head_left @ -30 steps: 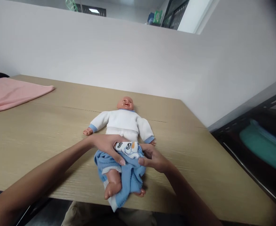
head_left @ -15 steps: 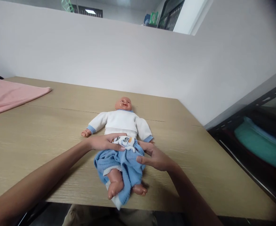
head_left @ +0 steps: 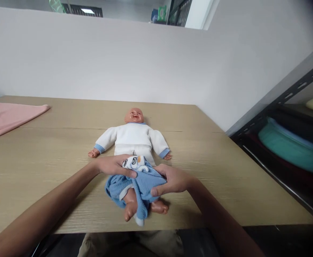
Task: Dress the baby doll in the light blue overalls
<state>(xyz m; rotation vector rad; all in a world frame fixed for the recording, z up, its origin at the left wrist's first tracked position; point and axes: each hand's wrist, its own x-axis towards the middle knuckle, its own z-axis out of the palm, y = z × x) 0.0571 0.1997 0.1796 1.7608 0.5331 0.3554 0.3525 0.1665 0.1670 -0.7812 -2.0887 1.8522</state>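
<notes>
Doll [head_left: 133, 135], glossy smooth head, lay face-up on the wood-grained bench [head_left: 220, 160]. Fuzzy blue trousers [head_left: 145, 184] sat bunched around its legs. Left hand [head_left: 115, 166] was partly closed, pinching their white, eye-patterned top; right hand [head_left: 172, 179], loosely curved, gripped the opposite side between thumb and fingers.

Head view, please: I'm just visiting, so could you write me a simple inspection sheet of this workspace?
Surface: table, pale and wood-grained.
Things: doll on its back in a white top; blue garment bunched around its legs, both feet showing.
Clutter: pink cloth at the far left.
Hands: left hand holds the garment beside its printed eyes; right hand holds its other side.
Cables: nothing seen.
Surroundings: pale wall behind; dark rack with a teal item at right.
</notes>
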